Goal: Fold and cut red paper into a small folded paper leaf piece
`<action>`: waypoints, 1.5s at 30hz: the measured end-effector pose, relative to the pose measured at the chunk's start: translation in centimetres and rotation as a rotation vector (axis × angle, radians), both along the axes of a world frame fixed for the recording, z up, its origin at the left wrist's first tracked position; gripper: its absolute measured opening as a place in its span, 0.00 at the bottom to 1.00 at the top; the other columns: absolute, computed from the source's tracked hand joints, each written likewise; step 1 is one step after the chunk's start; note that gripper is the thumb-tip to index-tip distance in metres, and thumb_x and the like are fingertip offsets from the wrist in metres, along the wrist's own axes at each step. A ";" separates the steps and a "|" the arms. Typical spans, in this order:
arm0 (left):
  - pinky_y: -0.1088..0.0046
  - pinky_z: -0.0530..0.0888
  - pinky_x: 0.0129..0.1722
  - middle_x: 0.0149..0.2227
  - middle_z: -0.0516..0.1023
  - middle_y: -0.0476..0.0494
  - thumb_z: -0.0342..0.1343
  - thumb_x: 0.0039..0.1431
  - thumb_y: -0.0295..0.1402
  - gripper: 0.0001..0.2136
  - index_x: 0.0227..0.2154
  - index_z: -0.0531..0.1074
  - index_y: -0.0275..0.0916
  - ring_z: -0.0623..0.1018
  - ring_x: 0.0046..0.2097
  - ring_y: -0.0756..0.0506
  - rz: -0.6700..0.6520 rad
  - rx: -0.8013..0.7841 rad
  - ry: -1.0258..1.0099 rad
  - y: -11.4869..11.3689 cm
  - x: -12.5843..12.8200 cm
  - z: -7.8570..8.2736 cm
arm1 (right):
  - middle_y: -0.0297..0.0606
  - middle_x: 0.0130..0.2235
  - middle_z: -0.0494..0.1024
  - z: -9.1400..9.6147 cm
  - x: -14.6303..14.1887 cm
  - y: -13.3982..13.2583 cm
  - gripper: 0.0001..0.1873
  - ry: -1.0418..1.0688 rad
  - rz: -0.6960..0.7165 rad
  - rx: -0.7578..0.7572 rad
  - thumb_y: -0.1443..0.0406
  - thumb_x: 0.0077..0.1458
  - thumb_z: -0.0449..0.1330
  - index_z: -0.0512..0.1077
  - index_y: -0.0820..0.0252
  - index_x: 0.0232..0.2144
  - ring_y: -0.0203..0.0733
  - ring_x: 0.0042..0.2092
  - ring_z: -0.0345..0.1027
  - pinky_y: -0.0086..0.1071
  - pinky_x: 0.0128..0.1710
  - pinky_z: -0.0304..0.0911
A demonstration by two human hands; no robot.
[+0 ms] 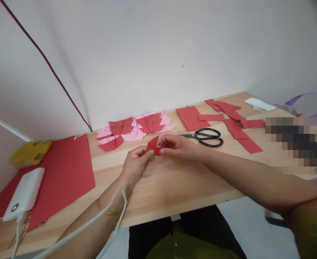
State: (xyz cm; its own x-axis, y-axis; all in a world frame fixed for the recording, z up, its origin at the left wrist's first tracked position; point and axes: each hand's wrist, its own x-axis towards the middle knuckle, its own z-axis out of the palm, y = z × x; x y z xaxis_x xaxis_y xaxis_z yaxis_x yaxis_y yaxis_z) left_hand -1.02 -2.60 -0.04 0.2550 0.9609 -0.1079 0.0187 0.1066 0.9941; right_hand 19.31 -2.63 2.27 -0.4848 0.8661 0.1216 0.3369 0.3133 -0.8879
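A small folded piece of red paper (153, 144) is held between my two hands above the middle of the table. My left hand (137, 160) pinches its lower left side between thumb and fingers. On the other side, the curled fingers and thumb of my right hand (176, 146) close on its right edge. Behind my hands, along the wall, lie several folded red and pink paper pieces (120, 126). Black-handled scissors (208, 136) rest just beyond my right wrist, their blades partly hidden by my hand.
Red paper strips (239, 135) and a red rectangle (192, 118) lie at the back right. At the left, a white power bank (26, 192) and a yellow packet (32, 154) sit on large red sheets (66, 180). A white cable (88, 223) crosses over my left forearm.
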 end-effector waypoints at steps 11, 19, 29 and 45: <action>0.76 0.58 0.23 0.19 0.69 0.50 0.63 0.48 0.40 0.12 0.22 0.73 0.34 0.63 0.22 0.54 -0.077 -0.013 0.107 -0.5 0.3 0.3 | 0.37 0.32 0.76 -0.3 -0.2 0.2 0.13 0.317 -0.033 -0.138 0.56 0.52 0.61 0.70 0.61 0.31 0.37 0.35 0.69 0.31 0.36 0.64; 0.76 0.60 0.25 0.20 0.70 0.49 0.62 0.49 0.37 0.10 0.24 0.73 0.34 0.66 0.24 0.53 -0.116 0.049 0.057 -0.6 0.7 0.1 | 0.38 0.36 0.78 -0.8 -0.5 -0.4 0.14 0.171 0.033 -0.076 0.56 0.55 0.58 0.72 0.61 0.34 0.40 0.39 0.71 0.32 0.39 0.64; 0.77 0.51 0.20 0.19 0.62 0.54 0.61 0.49 0.41 0.13 0.28 0.72 0.35 0.56 0.20 0.56 -0.128 0.062 0.145 -0.6 0.4 0.4 | 0.36 0.34 0.77 -1.2 -0.6 0.0 0.13 0.186 -0.014 -0.101 0.57 0.51 0.63 0.73 0.61 0.33 0.38 0.36 0.69 0.30 0.37 0.62; 0.72 0.67 0.35 0.32 0.74 0.45 0.56 0.55 0.41 0.12 0.30 0.74 0.36 0.70 0.33 0.48 -0.235 0.381 0.373 -0.4 0.1 1.2 | 0.31 0.28 0.73 -1.1 -0.8 -0.5 0.14 0.278 0.033 -0.270 0.55 0.50 0.62 0.70 0.61 0.32 0.32 0.29 0.63 0.27 0.30 0.58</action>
